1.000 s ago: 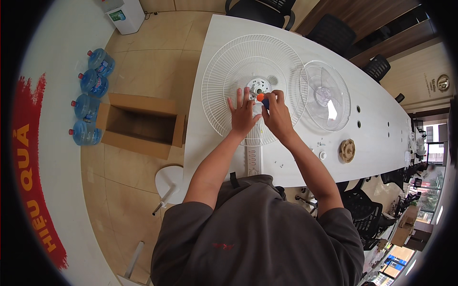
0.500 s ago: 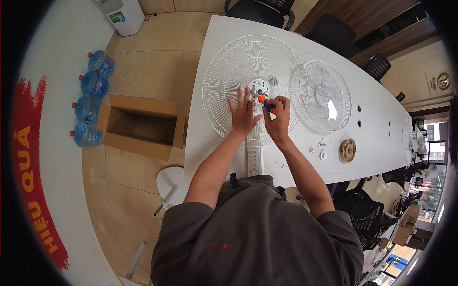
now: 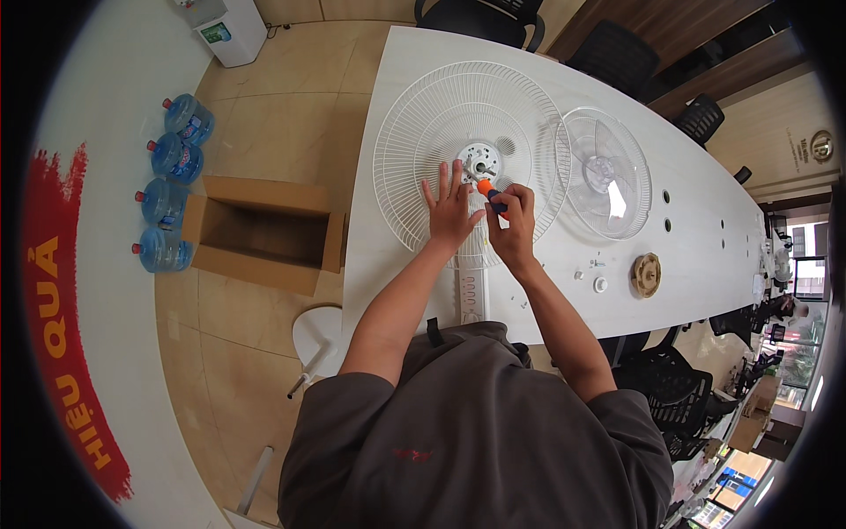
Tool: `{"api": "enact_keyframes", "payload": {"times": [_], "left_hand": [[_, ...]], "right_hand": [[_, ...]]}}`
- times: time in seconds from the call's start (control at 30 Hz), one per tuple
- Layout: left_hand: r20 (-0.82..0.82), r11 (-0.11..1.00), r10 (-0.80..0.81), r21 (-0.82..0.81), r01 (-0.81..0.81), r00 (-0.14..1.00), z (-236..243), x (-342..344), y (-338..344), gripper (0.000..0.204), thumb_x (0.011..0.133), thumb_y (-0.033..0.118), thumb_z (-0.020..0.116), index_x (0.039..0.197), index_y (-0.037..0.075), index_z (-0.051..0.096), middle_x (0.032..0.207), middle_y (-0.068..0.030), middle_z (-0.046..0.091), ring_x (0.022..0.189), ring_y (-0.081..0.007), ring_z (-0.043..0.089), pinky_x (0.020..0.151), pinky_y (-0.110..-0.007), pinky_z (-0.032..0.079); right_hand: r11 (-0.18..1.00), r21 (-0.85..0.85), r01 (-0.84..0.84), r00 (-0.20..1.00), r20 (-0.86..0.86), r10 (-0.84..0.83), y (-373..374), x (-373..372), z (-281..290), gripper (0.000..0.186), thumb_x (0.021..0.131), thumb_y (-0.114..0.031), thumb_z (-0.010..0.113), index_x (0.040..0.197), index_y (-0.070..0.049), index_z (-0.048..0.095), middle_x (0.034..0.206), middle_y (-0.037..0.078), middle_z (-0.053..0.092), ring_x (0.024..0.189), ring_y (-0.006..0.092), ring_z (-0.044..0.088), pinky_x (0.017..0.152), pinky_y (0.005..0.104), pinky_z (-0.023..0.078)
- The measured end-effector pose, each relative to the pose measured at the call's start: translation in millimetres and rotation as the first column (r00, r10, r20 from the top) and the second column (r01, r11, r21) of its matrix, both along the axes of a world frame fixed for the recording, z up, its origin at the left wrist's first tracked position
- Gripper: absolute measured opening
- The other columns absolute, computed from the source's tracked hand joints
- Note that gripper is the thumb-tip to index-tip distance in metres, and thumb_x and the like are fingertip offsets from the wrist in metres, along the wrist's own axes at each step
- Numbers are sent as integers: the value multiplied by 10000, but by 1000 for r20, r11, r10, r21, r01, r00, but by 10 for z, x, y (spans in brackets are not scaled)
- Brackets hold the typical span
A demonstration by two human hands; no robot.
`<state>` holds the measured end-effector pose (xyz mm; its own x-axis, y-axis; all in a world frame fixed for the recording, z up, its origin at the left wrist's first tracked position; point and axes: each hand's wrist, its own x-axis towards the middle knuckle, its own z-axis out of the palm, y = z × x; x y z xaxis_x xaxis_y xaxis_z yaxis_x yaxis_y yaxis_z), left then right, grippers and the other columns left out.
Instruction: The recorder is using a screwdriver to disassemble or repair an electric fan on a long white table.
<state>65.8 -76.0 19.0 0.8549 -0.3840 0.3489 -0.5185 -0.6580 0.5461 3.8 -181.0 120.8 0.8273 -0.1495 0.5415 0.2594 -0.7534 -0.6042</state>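
A white wire fan grille (image 3: 423, 123) lies flat on the white table (image 3: 696, 220), with the fan's round motor hub (image 3: 481, 161) at its middle. My left hand (image 3: 450, 212) rests flat on the grille just below the hub, fingers spread. My right hand (image 3: 514, 226) grips a screwdriver with an orange and blue handle (image 3: 491, 196), its tip pointing up-left at the hub. A clear plastic fan blade (image 3: 605, 173) lies on the table to the right of the grille.
A round tan disc (image 3: 646, 274) and small white parts (image 3: 599, 284) lie to the right. On the floor left of the table are an open cardboard box (image 3: 257, 232), several blue water bottles (image 3: 167, 189) and a white round base (image 3: 317, 335). Black chairs (image 3: 679, 388) ring the table.
My right hand has drawn back toward me and slightly right, showing more of the screwdriver's handle. The left hand has stayed flat on the grille.
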Motion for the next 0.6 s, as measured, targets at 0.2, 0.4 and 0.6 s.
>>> {"api": "enact_keyframes", "payload": {"times": [0.2,0.4,0.6], "left_hand": [[0,1000,0,20,0,1000,8,-6,3,548,731,355,820,1102,146,475,1632,-130,193,1523,-368,72,1147,-694,28],[0,1000,4,30,-4,1000,-7,-4,1,532,744,349,807,1116,143,487,1632,-134,192,1522,-370,77,1143,-697,28],[43,999,0,-45,2,999,-20,-1,-17,307,894,282,631,1120,122,501,1615,-161,249,1508,-411,131,1112,-719,6]], "right_hand": [[1000,-17,15,1000,13,-15,-12,19,-13,308,779,94,713,1032,-14,572,1107,166,475,977,300,552,673,331,566],[999,13,43,999,-16,-43,54,38,4,321,782,97,703,1049,-11,563,1124,174,467,987,301,553,649,323,577],[999,-32,5,1000,-26,-5,52,98,49,328,773,107,680,1056,1,552,1125,191,460,1011,338,526,737,379,546]]}}
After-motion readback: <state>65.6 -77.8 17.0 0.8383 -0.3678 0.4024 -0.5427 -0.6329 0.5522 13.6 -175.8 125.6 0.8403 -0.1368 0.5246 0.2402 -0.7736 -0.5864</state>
